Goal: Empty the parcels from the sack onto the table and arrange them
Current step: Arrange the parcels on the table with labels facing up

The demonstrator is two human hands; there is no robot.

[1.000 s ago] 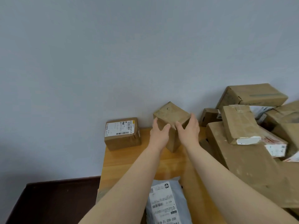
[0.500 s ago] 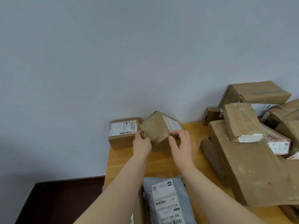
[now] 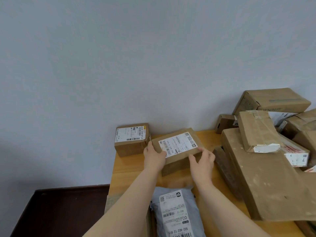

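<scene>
Left hand and right hand are both curled round the near corners of the labelled cardboard box at the table's far left, so I'd just nudge it square against the neighbouring box, label up.

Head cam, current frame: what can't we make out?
All head view.
The sack: not in view.
The grey mailer: near end cut off by the bottom edge.
The parcel pile: right side cut off by the right edge, so no count.
The small box: partly hidden behind the pile.
The held box: print too small to read; left hand and right hand cover its near corners.
</scene>
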